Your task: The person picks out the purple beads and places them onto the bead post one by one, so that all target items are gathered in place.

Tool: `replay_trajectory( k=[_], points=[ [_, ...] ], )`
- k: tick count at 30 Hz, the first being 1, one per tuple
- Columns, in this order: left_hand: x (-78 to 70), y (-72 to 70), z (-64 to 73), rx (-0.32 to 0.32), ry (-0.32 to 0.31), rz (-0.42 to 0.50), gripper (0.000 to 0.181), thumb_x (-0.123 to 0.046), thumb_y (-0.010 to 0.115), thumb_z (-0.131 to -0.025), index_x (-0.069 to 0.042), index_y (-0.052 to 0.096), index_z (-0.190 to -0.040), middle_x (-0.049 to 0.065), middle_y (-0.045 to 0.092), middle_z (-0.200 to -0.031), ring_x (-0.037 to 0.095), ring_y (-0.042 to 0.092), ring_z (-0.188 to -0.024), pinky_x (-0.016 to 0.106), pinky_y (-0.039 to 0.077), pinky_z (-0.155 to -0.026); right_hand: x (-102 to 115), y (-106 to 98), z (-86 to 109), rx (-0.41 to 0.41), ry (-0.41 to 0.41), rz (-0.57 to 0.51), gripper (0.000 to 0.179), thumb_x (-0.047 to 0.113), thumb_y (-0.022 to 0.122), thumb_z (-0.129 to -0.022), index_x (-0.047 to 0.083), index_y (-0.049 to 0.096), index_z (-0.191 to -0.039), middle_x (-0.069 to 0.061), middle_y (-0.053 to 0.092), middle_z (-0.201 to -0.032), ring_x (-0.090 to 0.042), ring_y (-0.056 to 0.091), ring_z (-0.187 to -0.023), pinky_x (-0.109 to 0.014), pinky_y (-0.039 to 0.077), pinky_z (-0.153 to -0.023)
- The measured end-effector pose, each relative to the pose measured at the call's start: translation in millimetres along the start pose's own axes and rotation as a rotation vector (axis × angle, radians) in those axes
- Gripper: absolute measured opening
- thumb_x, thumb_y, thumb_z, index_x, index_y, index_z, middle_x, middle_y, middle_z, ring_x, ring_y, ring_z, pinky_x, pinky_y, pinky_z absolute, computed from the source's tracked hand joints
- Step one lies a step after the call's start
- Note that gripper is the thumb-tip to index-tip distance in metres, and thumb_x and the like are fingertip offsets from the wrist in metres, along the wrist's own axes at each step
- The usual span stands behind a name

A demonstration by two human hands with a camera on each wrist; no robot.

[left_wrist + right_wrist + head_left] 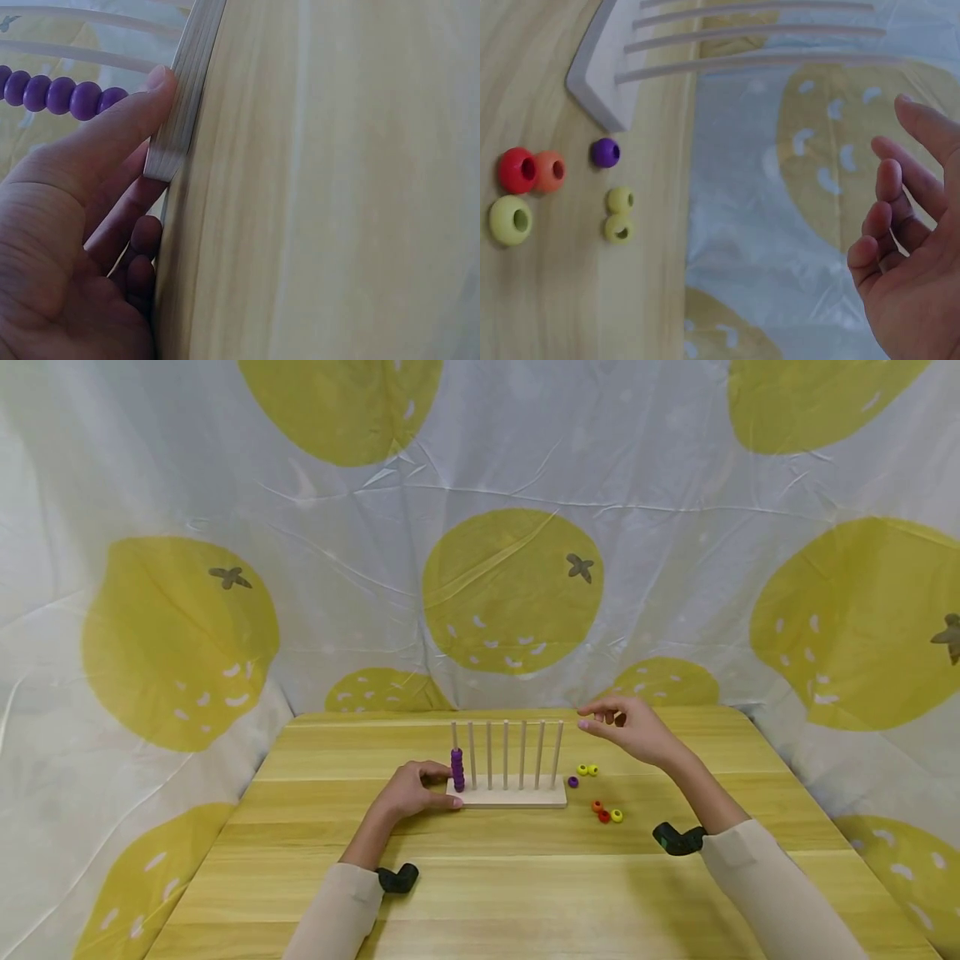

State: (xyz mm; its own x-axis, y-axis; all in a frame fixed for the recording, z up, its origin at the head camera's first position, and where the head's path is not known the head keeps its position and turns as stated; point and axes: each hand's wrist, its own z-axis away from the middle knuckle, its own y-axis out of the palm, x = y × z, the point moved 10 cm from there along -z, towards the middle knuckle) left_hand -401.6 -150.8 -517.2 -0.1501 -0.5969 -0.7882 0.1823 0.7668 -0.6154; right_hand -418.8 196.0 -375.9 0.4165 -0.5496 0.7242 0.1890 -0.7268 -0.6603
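Observation:
A pale wooden bead rack (513,797) stands on the table with a row of upright pegs. Several purple beads (457,768) are stacked on its leftmost peg; the other pegs are bare. My left hand (407,789) grips the left end of the base, thumb (154,90) on the front side and fingers behind. To the right of the rack, my right hand (633,731) is raised at about peg-top height. Its fingers are loosely bent and the thumb is apart from them, with nothing between. Below it lies a loose purple bead (606,152) near the rack's right end.
Two yellow beads (588,770) lie together behind the loose purple one. Nearer the front, an orange bead (597,807), a red bead (604,817) and another yellow bead (617,816) form a cluster. A lemon-print cloth (517,602) hangs behind the wooden table (510,893).

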Motion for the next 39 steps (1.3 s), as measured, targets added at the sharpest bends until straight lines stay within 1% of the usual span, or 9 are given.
replay_trajectory(
  k=[5, 10, 18, 21, 25, 31, 36, 39],
  points=[
    [-0.2, 0.6, 0.8, -0.001, -0.006, 0.001, 0.053, -0.034, 0.097, -0.071, -0.017, 0.078, -0.117, 0.001, 0.076, -0.118, 0.018, 0.066, -0.106, 0.044, 0.054, -0.097, -21, 3, 6.1, -0.008, 0.011, 0.014, 0.034, 0.040, 0.071, -0.098, 0.016, 0.074, -0.122, -0.004, 0.061, -0.090, -0.021, 0.050, -0.076, -0.029, 0.041, -0.063],
    [-1.7, 1.0, 0.4, 0.004, 0.001, 0.010, 0.052, -0.033, 0.097, -0.071, -0.018, 0.078, -0.117, 0.001, 0.076, -0.117, 0.018, 0.066, -0.105, 0.043, 0.054, -0.096, -43, 9, 11.1, -0.006, 0.025, 0.032, 0.036, 0.040, 0.072, -0.098, 0.014, 0.074, -0.123, -0.002, 0.061, -0.089, -0.018, 0.051, -0.075, -0.028, 0.040, -0.060],
    [-1.9, 1.0, 0.3, 0.011, 0.008, 0.022, 0.052, -0.035, 0.096, -0.071, -0.019, 0.079, -0.117, 0.001, 0.076, -0.118, 0.017, 0.066, -0.105, 0.043, 0.054, -0.096, -65, 23, 15.4, 0.010, 0.042, 0.033, 0.036, 0.037, 0.073, -0.097, 0.013, 0.074, -0.123, -0.002, 0.061, -0.088, -0.018, 0.051, -0.075, -0.027, 0.039, -0.059],
    [-2.0, 0.6, 0.3, 0.008, 0.013, 0.021, 0.052, -0.034, 0.097, -0.071, -0.018, 0.079, -0.117, 0.001, 0.076, -0.117, 0.017, 0.066, -0.104, 0.043, 0.054, -0.095, -72, 32, 16.4, 0.029, 0.051, 0.026, 0.039, 0.037, 0.074, -0.096, 0.009, 0.074, -0.124, -0.002, 0.061, -0.087, -0.017, 0.050, -0.075, -0.027, 0.039, -0.059],
    [-2.5, 1.0, 0.8, 0.009, 0.013, 0.023, 0.051, -0.033, 0.097, -0.071, -0.017, 0.079, -0.116, 0.002, 0.076, -0.117, 0.017, 0.066, -0.104, 0.042, 0.054, -0.095, -81, 44, 17.2, 0.052, 0.057, 0.006, 0.042, 0.035, 0.075, -0.095, 0.005, 0.073, -0.124, -0.002, 0.061, -0.087, -0.016, 0.050, -0.073, -0.026, 0.039, -0.058],
    [-1.2, 1.9, 0.9, 0.008, 0.002, 0.020, 0.053, -0.034, 0.097, -0.071, -0.017, 0.078, -0.118, 0.001, 0.076, -0.118, 0.017, 0.066, -0.105, 0.042, 0.054, -0.095, -90, 58, 18.8, 0.068, 0.058, -0.016, 0.039, 0.029, 0.077, -0.095, 0.002, 0.073, -0.122, -0.001, 0.061, -0.085, -0.012, 0.051, -0.070, -0.023, 0.042, -0.061],
    [0.8, 2.5, 0.1, 0.008, -0.002, 0.024, 0.053, -0.034, 0.097, -0.071, -0.018, 0.078, -0.118, 0.001, 0.076, -0.118, 0.017, 0.066, -0.105, 0.042, 0.054, -0.096, -91, 67, 22.0, 0.076, 0.047, -0.028, 0.033, 0.021, 0.075, -0.096, 0.000, 0.073, -0.120, -0.002, 0.063, -0.083, -0.011, 0.052, -0.071, -0.023, 0.045, -0.063],
    [1.5, 2.3, -0.4, 0.006, -0.002, 0.016, 0.053, -0.035, 0.097, -0.070, -0.019, 0.078, -0.118, 0.000, 0.076, -0.118, 0.018, 0.066, -0.106, 0.043, 0.053, -0.097, -91, 72, 24.1, 0.084, 0.049, -0.051, 0.032, 0.020, 0.076, -0.095, 0.000, 0.073, -0.120, -0.004, 0.065, -0.083, -0.010, 0.053, -0.070, -0.023, 0.047, -0.063]
  ],
)
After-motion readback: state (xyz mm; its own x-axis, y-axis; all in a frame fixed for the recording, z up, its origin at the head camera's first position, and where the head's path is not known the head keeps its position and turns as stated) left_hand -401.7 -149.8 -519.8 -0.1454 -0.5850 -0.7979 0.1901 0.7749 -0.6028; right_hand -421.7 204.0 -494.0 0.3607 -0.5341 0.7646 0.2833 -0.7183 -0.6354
